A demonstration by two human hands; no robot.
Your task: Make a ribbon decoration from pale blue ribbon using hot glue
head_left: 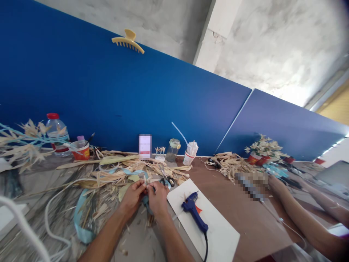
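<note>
My left hand (134, 195) and my right hand (158, 198) meet at the fingertips over the table, both closed in a pinch. A narrow light-blue strip (146, 177) shows between the fingertips; its exact shape is partly covered by my fingers. Below the right hand hangs a darker blue-green piece (146, 202). Something dark, perhaps a tool, shows at the right hand's fingers, but I cannot tell what. Dried corn husks (152, 167) lie behind both hands. A blue glue gun (195, 211) rests on a white board (218, 236) right of my right hand.
Left are a light-blue ribbon loop (80, 218), a white cable (49, 214), a red cup (81, 152) and a plastic bottle (56, 127). At the back stand a phone (145, 145), a jar (172, 150) and a paper cup (188, 158). A co-worker's arm (297, 211) reaches in right.
</note>
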